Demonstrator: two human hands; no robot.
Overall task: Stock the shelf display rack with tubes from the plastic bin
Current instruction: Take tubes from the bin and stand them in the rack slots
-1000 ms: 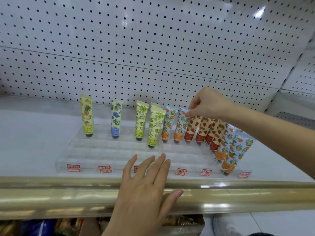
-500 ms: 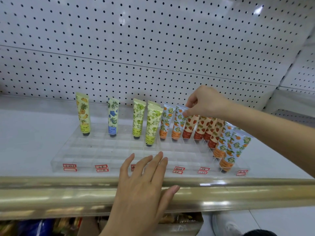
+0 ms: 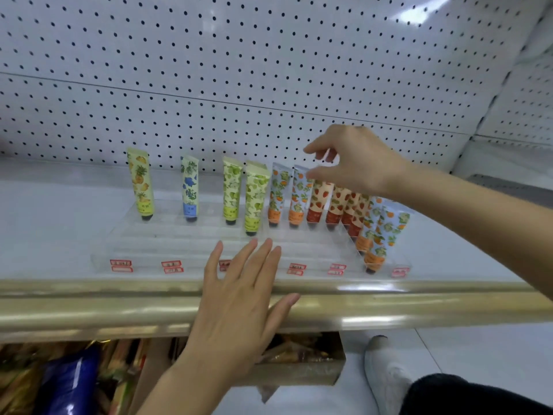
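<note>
Clear glossy plastic rack (image 3: 185, 247); printed tubes (image 3: 256, 196); matt perforated back panel (image 3: 269, 70); glossy gold-coloured shelf edge (image 3: 89, 307).

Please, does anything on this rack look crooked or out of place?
Yes, slightly. The orange tubes at the rack's right end lean left, unlike the nearly upright blue tube. The wide lens may exaggerate this.

Left hand (image 3: 239, 307), right hand (image 3: 356, 163): bare, forearms bare up to the frame edge. White shoe (image 3: 386, 375) near right; dark trouser leg (image 3: 466, 396) beside it.
</note>
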